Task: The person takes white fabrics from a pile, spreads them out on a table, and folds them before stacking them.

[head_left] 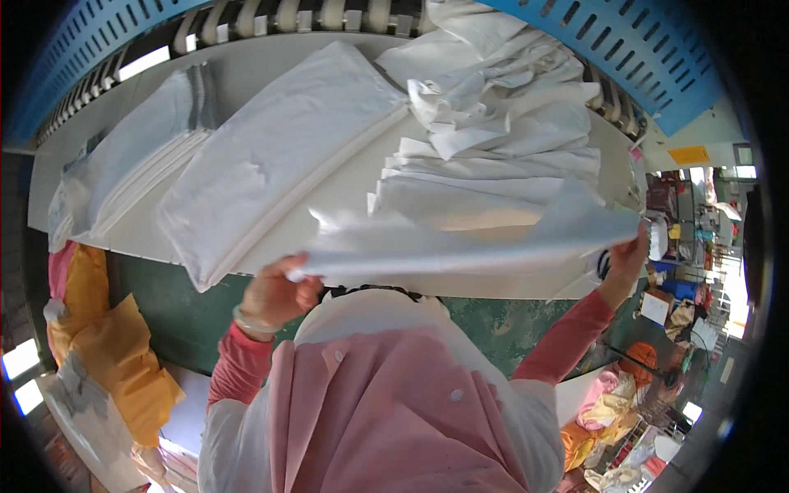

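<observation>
A white cloth (460, 256) is stretched sideways between my two hands, just above the near edge of the white table (329, 197). My left hand (279, 294) is closed on its left end, fingers curled round the corner. At the far right, my right hand (629, 259) grips the other end. The cloth's middle is slightly blurred and its upper part merges with the white cloths behind. Just beyond it lies a loose row of overlapping white cloths (493, 164), with a crumpled heap (501, 74) at its back.
Left of centre lies a flat folded stack of white fabric (279, 140). Farther left is a stack of glossy, clear-looking sleeves (148, 156). Blue slotted panels (608, 49) rise behind the table. Orange-yellow fabric (123, 361) hangs at lower left; shelves and coloured bundles (612, 394) stand at right.
</observation>
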`<state>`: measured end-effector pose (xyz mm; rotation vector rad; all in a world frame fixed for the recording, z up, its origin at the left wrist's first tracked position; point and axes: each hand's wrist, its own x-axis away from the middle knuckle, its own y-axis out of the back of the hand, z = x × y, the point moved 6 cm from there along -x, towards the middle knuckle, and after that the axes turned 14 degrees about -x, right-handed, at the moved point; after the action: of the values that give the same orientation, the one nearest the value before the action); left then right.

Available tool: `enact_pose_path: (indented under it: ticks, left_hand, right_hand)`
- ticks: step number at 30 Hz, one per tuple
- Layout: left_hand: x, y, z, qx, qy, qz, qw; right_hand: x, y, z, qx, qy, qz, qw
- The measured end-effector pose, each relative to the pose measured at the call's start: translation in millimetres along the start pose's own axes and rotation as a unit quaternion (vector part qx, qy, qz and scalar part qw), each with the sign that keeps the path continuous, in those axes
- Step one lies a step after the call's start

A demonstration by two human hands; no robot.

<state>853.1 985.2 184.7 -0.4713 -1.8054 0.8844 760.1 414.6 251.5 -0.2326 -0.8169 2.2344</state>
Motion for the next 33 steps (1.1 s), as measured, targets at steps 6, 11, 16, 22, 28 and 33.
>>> enact_pose_path:
  ticks: [6, 11, 16, 22, 28, 33]
  left_hand:
    - [112.3, 37.7, -130.6, -0.064, -0.432, -0.121, 0.892]
    - [172.4, 119.4, -145.8, -0.117, -0.589, -0.325, 0.730]
    - [149.7, 256.1, -112.3, -0.330, -0.428, -0.499, 0.677]
    - [138.4, 144.6, -95.5, -0.517, -0.442, -0.710, 0.184]
    - [-13.3, -2.0, -96.6, -0.670, -0.478, -0.287, 0.490]
    - [-102.7, -86.2, -48.3, -0.784, -0.483, -0.086, 0.381]
  right_hand:
    - [-40.1, -245.2, -88.1, 0.140, 0.069, 0.228, 0.961]
    - [-35.4, -343.5, -228.4, 0.250, -0.017, 0.335, 0.908]
    - [-35.5, -315.6, -345.0, 0.624, 0.072, 0.389, 0.673]
    - [17.0, -311.1, -251.2, 0.410, 0.183, 0.425, 0.786]
    - [5.8, -150.2, -134.1, 0.537, 0.094, 0.232, 0.806]
    - [21.0, -45.7, -98.6, 0.696, 0.149, 0.215, 0.669]
